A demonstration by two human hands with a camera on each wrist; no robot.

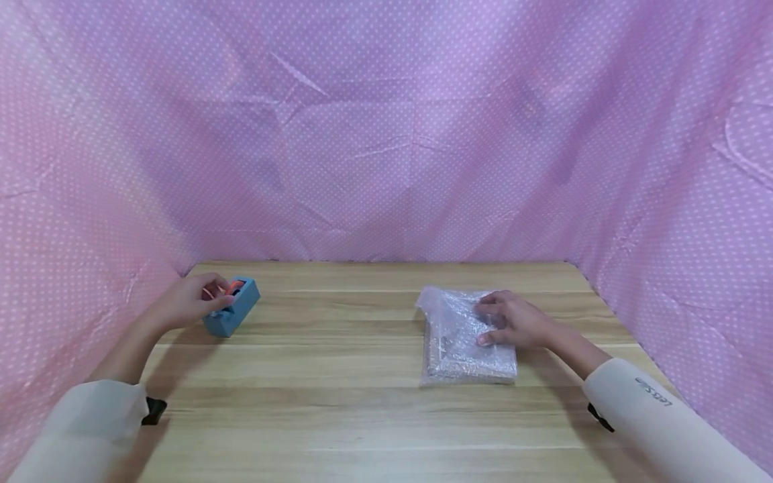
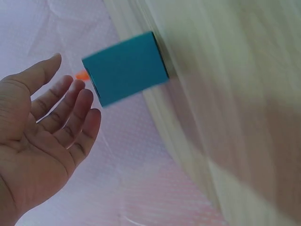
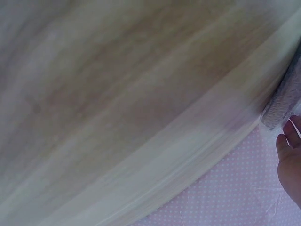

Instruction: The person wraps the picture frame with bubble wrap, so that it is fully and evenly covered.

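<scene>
A blue tape dispenser [image 1: 240, 310] with an orange hub [image 1: 235, 287] stands at the left of the wooden table. My left hand [image 1: 196, 300] is at its top, thumb and fingers apart around the orange part. From the left wrist, the dispenser's flat blue side [image 2: 126, 69] shows just beyond the fingertips of the loosely bent left hand [image 2: 56, 117]. On the right lies a flat, squarish package in clear bubble wrap [image 1: 465, 359]. My right hand [image 1: 513, 322] rests on its upper right part, fingers spread; the right wrist view catches only part of this hand [image 3: 290, 162] beside the wrapped edge [image 3: 282, 101].
The wooden table [image 1: 338, 376] has light, striped grain. Pink dotted cloth [image 1: 386, 147] hangs behind it and along both sides, close to the table edges. A loose flap of bubble wrap sticks out at the package's far left corner.
</scene>
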